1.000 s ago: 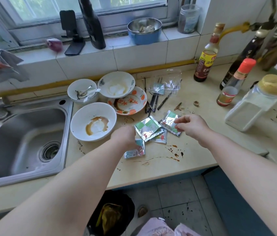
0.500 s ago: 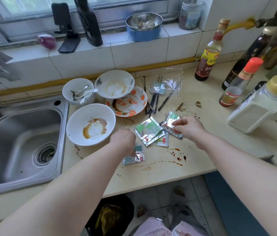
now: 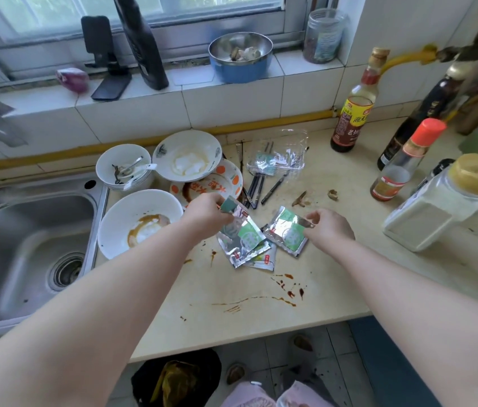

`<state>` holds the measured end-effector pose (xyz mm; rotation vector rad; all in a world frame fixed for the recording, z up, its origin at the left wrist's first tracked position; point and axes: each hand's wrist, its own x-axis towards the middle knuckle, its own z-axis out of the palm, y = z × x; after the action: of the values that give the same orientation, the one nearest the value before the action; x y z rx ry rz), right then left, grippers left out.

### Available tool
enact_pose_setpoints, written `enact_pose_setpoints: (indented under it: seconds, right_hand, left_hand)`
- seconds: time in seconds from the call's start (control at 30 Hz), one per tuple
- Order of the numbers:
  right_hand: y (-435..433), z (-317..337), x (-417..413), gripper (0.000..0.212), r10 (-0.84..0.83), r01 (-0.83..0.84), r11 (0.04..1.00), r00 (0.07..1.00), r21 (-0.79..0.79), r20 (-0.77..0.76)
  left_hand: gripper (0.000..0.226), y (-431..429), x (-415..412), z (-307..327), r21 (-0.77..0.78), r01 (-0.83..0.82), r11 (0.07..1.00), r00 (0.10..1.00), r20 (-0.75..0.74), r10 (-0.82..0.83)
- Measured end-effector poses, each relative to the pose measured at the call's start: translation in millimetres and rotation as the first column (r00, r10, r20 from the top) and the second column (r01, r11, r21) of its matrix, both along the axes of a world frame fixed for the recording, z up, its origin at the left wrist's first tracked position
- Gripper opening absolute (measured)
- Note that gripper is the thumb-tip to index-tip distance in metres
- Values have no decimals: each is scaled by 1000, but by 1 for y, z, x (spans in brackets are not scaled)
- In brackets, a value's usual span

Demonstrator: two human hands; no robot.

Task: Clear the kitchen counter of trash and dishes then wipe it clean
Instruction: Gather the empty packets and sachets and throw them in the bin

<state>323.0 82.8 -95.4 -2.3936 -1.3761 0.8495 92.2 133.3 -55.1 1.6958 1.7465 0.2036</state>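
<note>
Head view looks down on a counter smeared with brown sauce. The person's left hand pinches a small green sachet just beside the orange-patterned plate. The right hand grips one corner of a silver-and-green foil packet. Between them more packets lie overlapping on the counter. Dirty bowls stand next to the sink.

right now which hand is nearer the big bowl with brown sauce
Left. The left hand is just right of the bowl; the right hand is farther right, past the sachets.
</note>
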Motion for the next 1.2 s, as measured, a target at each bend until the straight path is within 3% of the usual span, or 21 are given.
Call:
enact_pose_setpoints:
  seconds: [0.1,0.2,0.3,0.43,0.57,0.73,0.9,1.07,1.2]
  right_hand:
    - [9,-7,-1,58,118,-115,992,991,-49,62]
    - [20,-14,-3,65,197,-195,980,977,-29,82]
    - [27,-18,-1,54,264,-262,965,957,-35,122]
    - [37,-11,10,17,314,-311,946,949,-97,23]
    - [55,6,25,21,381,-383,923,922,-25,-67]
    - [77,25,39,7,334,-322,941,931,99,-147]
    - [89,29,47,14,285,-256,955,932,150,-223]
    - [94,28,54,19,253,-212,963,925,168,-283]
    - [105,30,61,20,122,-63,973,957,224,-262]
  left_hand:
    - [16,6,8,1,7,-53,999,998,16,53]
    - [16,11,16,-1,12,-94,996,996,-3,94]
    - [17,18,21,-1,5,-107,994,994,-7,107]
    - [20,30,29,4,16,-140,990,990,21,139]
    - [28,53,47,5,-17,-273,962,937,220,270]
    - [38,85,82,8,39,-404,914,878,297,375]
    - [33,116,108,5,61,-451,891,847,344,405]
    - [32,132,122,-3,49,-418,907,902,143,408]
    - [35,134,117,-3,120,-470,874,881,122,457]
